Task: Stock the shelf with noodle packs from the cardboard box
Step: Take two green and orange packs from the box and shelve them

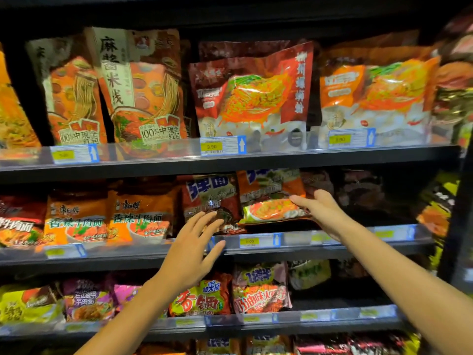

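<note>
While the cardboard box stays out of view, the noodle pack (272, 210) being stocked lies tilted, almost flat, at the front edge of the middle shelf (294, 248), near its right half, just ahead of the packs standing behind it. The right hand (321, 210) grips its right end, thumb on top and fingers underneath as far as can be seen. The left hand (190, 248) is released, fingers spread and straight, fingertips reaching toward the dark red noodle pack (212, 201) standing just left of the new one; whether they touch it I cannot tell.

Judged from this, the job is partway through: most rows look full, yet a dark gap shows on the middle shelf to the right of the held pack, and another at the right end of the lower shelf (332, 320). The pack in hand is not yet upright or pushed back, and how many remain in the box cannot be known.

Shelving is dark metal with clear front rails carrying yellow price tags (212, 146). Large orange pouches (143, 88) fill the top shelf (281, 157) under dim shop lighting.
</note>
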Available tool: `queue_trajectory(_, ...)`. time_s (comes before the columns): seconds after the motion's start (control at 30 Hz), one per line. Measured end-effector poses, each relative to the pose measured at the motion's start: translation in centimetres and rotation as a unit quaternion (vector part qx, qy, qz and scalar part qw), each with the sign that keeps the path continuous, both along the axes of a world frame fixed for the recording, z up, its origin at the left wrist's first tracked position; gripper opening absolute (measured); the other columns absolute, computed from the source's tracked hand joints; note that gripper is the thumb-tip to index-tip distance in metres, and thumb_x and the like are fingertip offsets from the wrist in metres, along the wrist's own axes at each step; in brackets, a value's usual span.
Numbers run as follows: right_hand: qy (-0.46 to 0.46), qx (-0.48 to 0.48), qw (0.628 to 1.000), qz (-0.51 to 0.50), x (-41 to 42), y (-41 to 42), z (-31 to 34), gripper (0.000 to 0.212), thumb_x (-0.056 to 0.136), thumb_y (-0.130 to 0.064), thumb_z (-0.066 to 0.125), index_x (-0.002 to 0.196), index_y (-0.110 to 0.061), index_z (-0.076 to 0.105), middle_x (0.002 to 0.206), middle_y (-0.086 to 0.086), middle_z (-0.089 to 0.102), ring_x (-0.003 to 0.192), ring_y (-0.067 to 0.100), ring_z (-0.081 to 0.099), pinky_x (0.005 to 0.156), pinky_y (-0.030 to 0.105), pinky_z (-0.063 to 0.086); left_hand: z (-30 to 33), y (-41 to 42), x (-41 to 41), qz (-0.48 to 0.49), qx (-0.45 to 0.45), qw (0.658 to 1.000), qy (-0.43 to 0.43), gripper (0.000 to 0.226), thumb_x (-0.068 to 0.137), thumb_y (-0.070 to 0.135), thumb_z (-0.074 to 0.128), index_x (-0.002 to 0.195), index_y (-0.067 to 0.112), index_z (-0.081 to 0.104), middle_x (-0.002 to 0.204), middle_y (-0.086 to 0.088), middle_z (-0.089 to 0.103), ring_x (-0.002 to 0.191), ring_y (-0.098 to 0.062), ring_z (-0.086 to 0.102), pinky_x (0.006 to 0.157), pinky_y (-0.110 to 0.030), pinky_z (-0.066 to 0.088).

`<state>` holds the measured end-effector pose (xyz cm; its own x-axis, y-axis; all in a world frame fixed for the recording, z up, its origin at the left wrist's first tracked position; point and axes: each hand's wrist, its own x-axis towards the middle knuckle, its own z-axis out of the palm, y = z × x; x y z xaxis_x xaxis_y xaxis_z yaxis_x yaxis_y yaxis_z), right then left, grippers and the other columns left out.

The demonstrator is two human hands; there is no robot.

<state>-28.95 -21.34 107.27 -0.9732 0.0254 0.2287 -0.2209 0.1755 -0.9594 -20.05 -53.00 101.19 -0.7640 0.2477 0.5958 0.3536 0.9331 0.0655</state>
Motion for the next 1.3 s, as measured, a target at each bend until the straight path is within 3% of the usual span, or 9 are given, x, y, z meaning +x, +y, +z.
queue_trajectory(0.17,-0.087,0.061,0.994,-0.028,-2.8,-1.8,-0.2,0.041,0.084,-0.031,0.076,0.106,0.000,0.062,0.094,0.011,0.063,0.085,0.025,0.057,0.082,0.034,0.042,-0.1,0.1,1.6,-0.029,0.012,0.999,-0.018,0.055,0.100,0.062,0.028,0.150,0.039,0.029,0.160,0.019,0.016,0.150,-0.004,0.005,0.122,-0.036,0.022)
queue_trajectory(0.3,-0.118,0.277,0.953,-0.024,-3.4,-2.7,-0.5,0.035,0.098,-0.026,0.058,0.089,0.008,0.063,0.081,0.014,0.056,0.074,0.025,0.051,0.068,0.031,0.037,-0.2,0.0,3.1,-0.042,0.018,0.999,-0.016,0.053,0.102,0.055,0.036,0.151,0.041,0.024,0.159,0.022,0.014,0.150,-0.001,0.004,0.121,-0.031,0.018)
queue_trajectory(0.47,-0.072,0.438,0.896,-0.019,-2.2,-4.1,1.0,0.055,0.099,-0.047,0.052,0.119,0.002,0.063,0.122,0.019,0.065,0.104,0.031,0.062,0.082,0.034,0.042,0.0,0.0,3.8,-0.047,0.016,0.999,-0.011,0.052,0.102,0.054,0.036,0.151,0.039,0.027,0.158,0.021,0.017,0.149,0.000,0.005,0.121,-0.030,0.018)
queue_trajectory(0.6,-0.056,0.452,0.888,-0.056,-1.6,-3.3,1.1,0.058,0.092,-0.059,0.055,0.063,-0.009,0.052,0.072,0.009,0.061,0.069,0.024,0.059,0.065,0.033,0.041,-0.1,-0.1,4.0,-0.044,0.019,0.999,-0.022,0.053,0.101,0.057,0.033,0.151,0.039,0.028,0.159,0.020,0.016,0.149,-0.002,0.007,0.120,-0.035,0.023)
queue_trajectory(0.67,-0.035,0.425,0.902,-0.066,-1.0,-2.7,1.1,0.064,0.087,-0.062,0.061,0.054,-0.012,0.039,0.053,0.002,0.043,0.051,0.019,0.044,0.053,0.032,0.033,-0.4,0.1,4.1,-0.042,0.018,0.999,-0.029,0.054,0.100,0.059,0.032,0.150,0.039,0.029,0.159,0.021,0.015,0.150,-0.003,0.007,0.120,-0.037,0.025)
queue_trajectory(0.77,0.017,0.394,0.915,-0.081,1.3,-1.1,0.7,0.055,0.085,-0.061,0.065,0.077,-0.008,0.052,0.071,0.005,0.053,0.064,0.020,0.053,0.059,0.034,0.042,-0.8,0.7,4.4,-0.048,0.017,0.998,-0.037,0.052,0.101,0.058,0.033,0.150,0.038,0.031,0.160,0.020,0.014,0.150,-0.004,0.008,0.120,-0.035,0.024)
queue_trajectory(0.87,0.102,0.365,0.921,-0.084,5.0,1.0,-0.5,0.070,0.087,-0.058,0.064,0.138,-0.011,0.052,0.136,0.005,0.057,0.124,0.025,0.055,0.100,0.043,0.049,-1.1,1.9,4.8,-0.075,0.003,0.997,-0.034,0.051,0.102,0.056,0.035,0.148,0.033,0.035,0.158,0.015,0.022,0.149,-0.009,0.016,0.118,-0.035,0.029)
queue_trajectory(1.03,0.193,0.360,0.906,-0.115,13.2,4.1,-4.0,0.053,0.094,-0.049,0.059,0.141,-0.028,0.049,0.144,-0.007,0.051,0.133,0.016,0.046,0.109,0.039,0.043,-2.0,5.0,6.2,-0.151,-0.032,0.988,-0.029,0.054,0.101,0.052,0.039,0.148,0.026,0.039,0.156,0.009,0.030,0.147,-0.015,0.026,0.117,-0.036,0.030)
queue_trajectory(1.3,0.125,0.444,0.874,-0.153,26.5,8.5,-12.4,0.052,0.092,-0.049,0.062,0.137,-0.026,0.053,0.134,-0.007,0.058,0.128,0.011,0.049,0.104,0.036,0.046,-7.3,10.3,9.4,-0.270,-0.076,0.957,-0.076,0.054,0.098,0.052,0.043,0.139,0.017,0.051,0.146,-0.006,0.046,0.136,-0.030,0.043,0.109,-0.046,0.039)
